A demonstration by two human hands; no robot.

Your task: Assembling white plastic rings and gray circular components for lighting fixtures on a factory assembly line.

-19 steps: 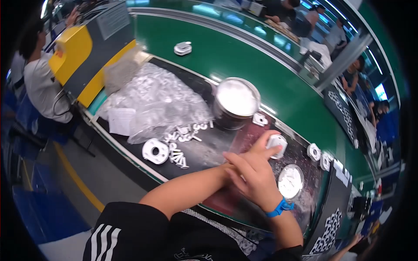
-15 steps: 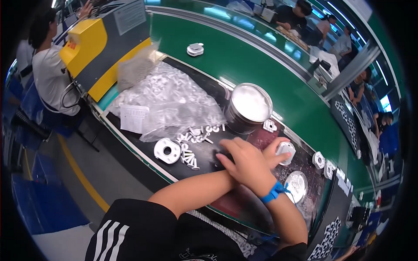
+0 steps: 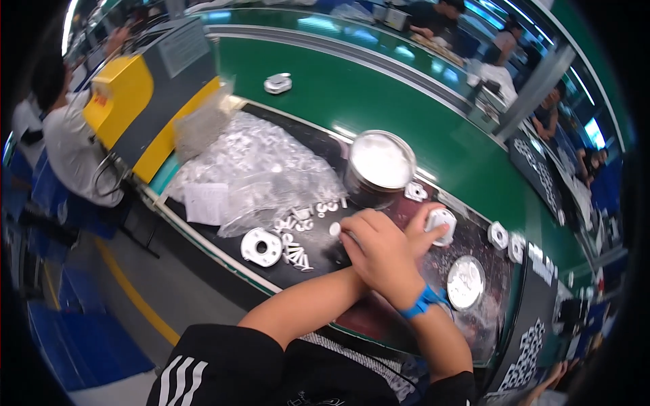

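Note:
My forearms cross, the right over the left. My left hand (image 3: 418, 233) is closed around a white plastic housing (image 3: 442, 225), close to the metal can (image 3: 376, 193) of white paste. My right hand (image 3: 382, 254), with a blue wristband, is pinched at a small white part with a round head (image 3: 335, 229); the rest of that part is hidden by the fingers. Left of it lie several loose white pins (image 3: 296, 256) and a round white part with a central hole (image 3: 261, 247). A clear plastic bag (image 3: 271, 162) of small white parts lies behind them.
A round lid smeared with white (image 3: 466, 283) lies at right. White ring-shaped parts (image 3: 498, 235) sit along the green conveyor belt (image 3: 311, 101), where another white housing (image 3: 277, 83) rests farther left. A yellow and grey machine (image 3: 162, 95) stands at the left; a black tray (image 3: 514, 338) is at right.
My right hand's fingers have closed on the small white part beside the loose pins. My left hand still holds the housing, which has turned slightly. The whole view has shifted a little.

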